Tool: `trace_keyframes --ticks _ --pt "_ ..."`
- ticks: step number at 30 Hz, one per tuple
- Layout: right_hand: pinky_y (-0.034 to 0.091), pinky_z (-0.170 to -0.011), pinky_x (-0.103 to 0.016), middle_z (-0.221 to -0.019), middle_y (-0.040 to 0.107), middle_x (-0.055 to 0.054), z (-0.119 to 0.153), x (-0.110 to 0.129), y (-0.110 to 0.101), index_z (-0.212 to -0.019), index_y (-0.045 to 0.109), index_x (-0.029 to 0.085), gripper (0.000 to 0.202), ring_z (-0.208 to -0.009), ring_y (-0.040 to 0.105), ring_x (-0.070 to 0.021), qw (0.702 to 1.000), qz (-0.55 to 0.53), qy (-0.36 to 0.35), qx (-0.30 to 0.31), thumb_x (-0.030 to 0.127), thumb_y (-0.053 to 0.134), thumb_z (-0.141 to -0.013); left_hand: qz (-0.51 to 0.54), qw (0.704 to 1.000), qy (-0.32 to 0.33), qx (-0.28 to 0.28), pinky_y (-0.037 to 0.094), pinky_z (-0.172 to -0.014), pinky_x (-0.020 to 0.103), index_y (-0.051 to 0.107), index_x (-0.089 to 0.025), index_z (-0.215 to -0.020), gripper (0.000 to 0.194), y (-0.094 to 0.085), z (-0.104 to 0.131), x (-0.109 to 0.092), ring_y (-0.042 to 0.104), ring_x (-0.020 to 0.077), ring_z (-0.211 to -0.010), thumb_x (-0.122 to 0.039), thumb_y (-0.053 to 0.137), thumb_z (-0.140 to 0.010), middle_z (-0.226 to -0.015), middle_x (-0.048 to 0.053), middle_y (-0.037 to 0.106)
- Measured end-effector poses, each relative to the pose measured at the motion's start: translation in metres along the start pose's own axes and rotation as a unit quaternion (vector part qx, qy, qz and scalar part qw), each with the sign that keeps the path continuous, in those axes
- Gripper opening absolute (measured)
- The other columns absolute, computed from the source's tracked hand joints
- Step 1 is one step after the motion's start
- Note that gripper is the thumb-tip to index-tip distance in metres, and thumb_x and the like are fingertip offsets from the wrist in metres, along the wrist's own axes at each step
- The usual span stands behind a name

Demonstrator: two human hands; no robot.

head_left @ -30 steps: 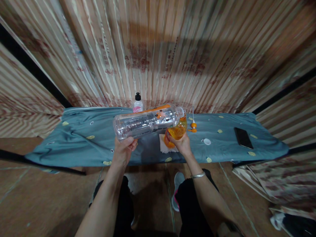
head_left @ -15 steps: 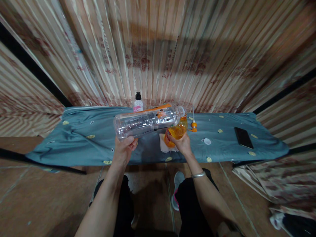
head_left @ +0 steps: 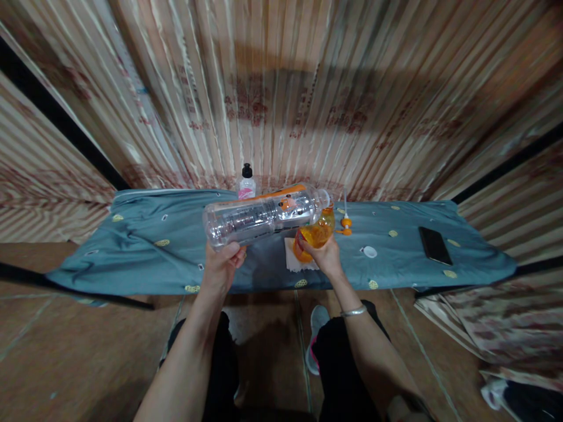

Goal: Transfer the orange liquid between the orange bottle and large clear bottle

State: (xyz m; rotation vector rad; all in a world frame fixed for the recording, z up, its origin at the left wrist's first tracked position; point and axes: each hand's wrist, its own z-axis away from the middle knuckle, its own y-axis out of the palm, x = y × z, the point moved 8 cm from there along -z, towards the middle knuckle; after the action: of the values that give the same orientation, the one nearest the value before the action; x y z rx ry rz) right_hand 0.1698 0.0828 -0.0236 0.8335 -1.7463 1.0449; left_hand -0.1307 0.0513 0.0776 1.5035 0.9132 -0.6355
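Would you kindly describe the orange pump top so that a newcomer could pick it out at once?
Start at the long table with the blue-green cloth, before the pleated curtain. Between the orange bottle in the right hand and the black phone is the pump top, nearer the bottle. Unlike both neighbours, it has a thin, pale tube pointing toward the curtain.

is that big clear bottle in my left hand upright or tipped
Tipped: the clear bottle lies nearly sideways in the left hand, its neck at the mouth of the orange bottle.
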Motion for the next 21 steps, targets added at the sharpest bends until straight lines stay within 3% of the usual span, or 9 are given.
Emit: trace_keyframes --ticks 12,21 --pt "0.064 -0.098 -0.051 -0.118 0.082 -0.010 -0.0011 -0.0021 0.0018 -0.126 0.062 0.026 0.070 -0.111 0.078 -0.0348 1.000 -0.003 -0.019 0.000 0.044 0.093 -0.066 0.004 1.000 0.003 0.005 0.026 -0.037 0.016 0.066 -0.023 -0.092 0.046 0.0008 0.0001 -0.0010 0.043 0.0083 -0.043 -0.033 0.092 -0.055 -0.056 -0.007 0.053" --pt "0.062 -0.101 -0.050 -0.119 0.082 -0.011 -0.0010 -0.0010 -0.0006 -0.123 0.063 0.025 0.070 -0.110 0.078 -0.0347 1.000 0.011 -0.011 -0.008 0.046 0.094 -0.064 -0.002 1.000 0.003 -0.002 0.028 -0.036 0.017 0.067 -0.022 -0.086 0.042 0.0004 0.0005 -0.0019 0.042 0.0079 -0.042 -0.034 0.091 -0.054 -0.053 -0.006 0.056"
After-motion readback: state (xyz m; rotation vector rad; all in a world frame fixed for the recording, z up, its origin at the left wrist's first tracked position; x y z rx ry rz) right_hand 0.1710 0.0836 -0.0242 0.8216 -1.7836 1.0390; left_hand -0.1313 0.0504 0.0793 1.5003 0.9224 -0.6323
